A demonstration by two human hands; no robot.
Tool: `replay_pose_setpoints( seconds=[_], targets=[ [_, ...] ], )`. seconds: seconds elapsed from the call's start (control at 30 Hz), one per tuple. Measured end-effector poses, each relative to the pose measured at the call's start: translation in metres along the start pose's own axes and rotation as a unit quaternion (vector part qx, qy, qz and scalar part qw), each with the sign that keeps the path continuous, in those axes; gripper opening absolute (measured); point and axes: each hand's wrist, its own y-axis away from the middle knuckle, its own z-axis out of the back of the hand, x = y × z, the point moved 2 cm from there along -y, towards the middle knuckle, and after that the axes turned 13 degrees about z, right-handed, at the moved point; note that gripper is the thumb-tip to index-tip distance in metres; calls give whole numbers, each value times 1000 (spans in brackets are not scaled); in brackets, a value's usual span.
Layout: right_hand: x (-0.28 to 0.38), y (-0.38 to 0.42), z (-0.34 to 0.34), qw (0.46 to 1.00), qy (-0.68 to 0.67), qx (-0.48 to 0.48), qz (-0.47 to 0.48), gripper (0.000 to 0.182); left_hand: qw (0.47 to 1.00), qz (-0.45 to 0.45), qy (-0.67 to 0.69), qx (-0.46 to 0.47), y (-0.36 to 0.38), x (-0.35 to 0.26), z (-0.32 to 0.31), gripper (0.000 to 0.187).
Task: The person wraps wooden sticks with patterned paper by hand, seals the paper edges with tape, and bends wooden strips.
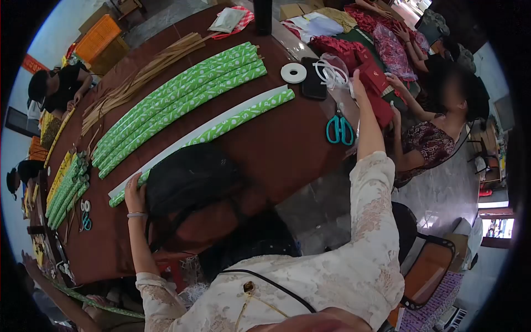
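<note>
My left hand (pixel 134 193) is closed around the near end of a green patterned wrapping paper roll (pixel 243 117), whose white edge shows along its length. A black bag (pixel 191 177) lies beside that hand and covers part of the roll. My right arm is stretched far out. At its end my right hand (pixel 359 88) is closed beside a looped white strip (pixel 331 74); what its fingers hold is too small to make out. Just below the strip lie teal-handled scissors (pixel 339 130). A white tape roll (pixel 293 73) and a black phone (pixel 314 78) are to its left.
Several finished green rolls (pixel 182 99) lie across the brown table (pixel 265 155), with wooden strips (pixel 144 72) behind. More green rolls (pixel 66 188) and small scissors (pixel 86 221) are at left. A co-worker (pixel 437 127) at right handles red bags (pixel 368 72).
</note>
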Motion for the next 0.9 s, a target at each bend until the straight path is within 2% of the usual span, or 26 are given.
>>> replay_pose_setpoints(
  seconds=[0.03,0.07,0.13,0.2,0.23,0.3,0.33,0.4,0.47,0.53,0.57,0.63,0.67,0.73,0.77,0.83,0.87,0.9],
  targets=[
    [20,8,-3,1000,0,0,-1,81,1000,0,0,1,0,-1,0,41],
    [45,13,-10,989,-140,46,-20,74,1000,4,-2,0,1,-1,1,41],
    [70,24,-32,988,-133,35,75,69,1000,5,-6,1,0,0,-1,41],
    [130,68,-58,970,119,12,213,65,1000,10,9,-3,1,3,-2,42],
    [126,64,-56,970,119,12,211,65,1000,9,8,-2,1,1,-2,42],
    [121,54,-57,933,259,91,233,50,1000,12,4,-1,1,0,0,42],
    [121,53,-52,948,263,44,174,39,1000,13,1,-3,0,1,1,42],
    [82,38,-37,963,172,-19,209,36,1000,0,14,1,-1,2,0,41],
    [48,29,-17,955,281,-16,97,31,1000,7,4,4,0,-2,3,42],
    [13,26,1,906,400,74,119,36,1000,13,0,5,0,-5,3,42],
    [16,35,2,909,400,96,71,39,1000,8,0,-3,2,-6,3,42],
    [-3,40,8,952,292,70,-62,45,1000,4,1,-15,1,-3,1,42],
    [-11,32,12,952,292,71,-61,45,1000,12,7,-10,-1,1,0,42],
    [-44,3,32,989,141,42,14,37,1000,20,13,-1,0,4,-1,42],
    [75,67,-3,996,15,-2,-93,37,1000,12,10,-4,0,4,0,42],
    [29,24,12,972,204,61,104,28,1000,3,7,-7,0,1,0,42],
    [3,2,21,931,290,52,214,24,1000,14,9,0,0,0,1,42],
    [13,12,18,932,289,52,213,24,1000,24,10,5,0,0,1,43]
  ],
)
